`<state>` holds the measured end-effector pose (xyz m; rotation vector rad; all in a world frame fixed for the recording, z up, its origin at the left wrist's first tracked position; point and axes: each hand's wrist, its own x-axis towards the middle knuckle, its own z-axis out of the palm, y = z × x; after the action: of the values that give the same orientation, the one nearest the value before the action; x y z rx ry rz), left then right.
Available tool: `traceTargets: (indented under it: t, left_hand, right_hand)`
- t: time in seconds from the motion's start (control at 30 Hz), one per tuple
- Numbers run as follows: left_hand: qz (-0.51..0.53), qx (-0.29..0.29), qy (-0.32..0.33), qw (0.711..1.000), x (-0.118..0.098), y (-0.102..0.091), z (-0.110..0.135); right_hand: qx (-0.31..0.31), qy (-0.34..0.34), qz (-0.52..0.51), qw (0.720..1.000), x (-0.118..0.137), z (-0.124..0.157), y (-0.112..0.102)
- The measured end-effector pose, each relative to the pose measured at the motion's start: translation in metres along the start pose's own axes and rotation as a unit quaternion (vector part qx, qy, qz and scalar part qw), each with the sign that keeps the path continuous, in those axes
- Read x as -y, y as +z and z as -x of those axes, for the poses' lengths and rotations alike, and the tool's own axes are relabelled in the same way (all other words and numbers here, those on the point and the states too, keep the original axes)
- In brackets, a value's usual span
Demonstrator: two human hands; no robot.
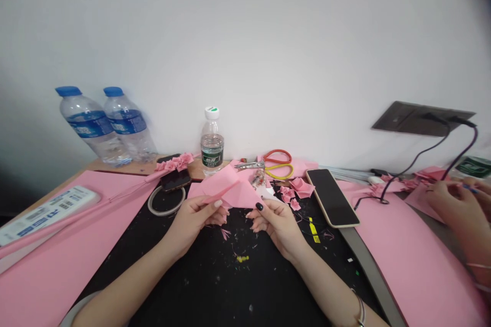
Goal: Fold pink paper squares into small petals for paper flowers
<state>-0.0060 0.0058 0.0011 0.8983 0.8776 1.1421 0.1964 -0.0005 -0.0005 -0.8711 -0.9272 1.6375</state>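
Note:
My left hand (pixel 192 225) and my right hand (pixel 276 225) together hold a folded sheet of pink paper (pixel 226 189) above a black work mat (pixel 215 286). The fingers of both hands pinch its lower edges. Small pink paper flowers (pixel 301 187) lie just beyond my right hand. Red-and-yellow-handled scissors (pixel 274 164) rest farther back, partly behind the paper. Scraps and yellow beads (pixel 242 259) are scattered on the mat below my hands.
A phone (pixel 332 197) lies right of the mat, and another (pixel 175 180) sits on a clear ring (pixel 166 200). Pink sheets (pixel 410 250) cover both sides. Water bottles (pixel 211 140) stand by the wall. A co-worker's hands (pixel 456 199) work at right, near dark cables (pixel 422 158).

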Motion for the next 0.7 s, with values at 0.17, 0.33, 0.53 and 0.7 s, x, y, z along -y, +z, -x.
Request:
traceTargets:
  t: [0.17, 0.33, 0.53, 0.7]
  left_hand:
    - [-0.09, -0.03, 0.038, 0.995, -0.003, 0.0, -0.001]
    - [-0.18, -0.02, 0.051, 0.982, -0.007, -0.001, 0.0]
    - [-0.314, 0.02, 0.089, 0.945, -0.006, 0.0, 0.002]
    - [-0.314, 0.059, 0.054, 0.946, -0.004, 0.004, 0.004]
  right_hand:
    - [-0.01, -0.029, 0.036, 0.999, 0.0, 0.0, 0.0]
    - [0.002, -0.031, 0.087, 0.996, 0.001, -0.003, -0.006]
    - [0.017, -0.012, 0.11, 0.994, 0.003, -0.005, -0.011]
    - [0.044, -0.03, 0.133, 0.99, 0.001, -0.002, -0.004]
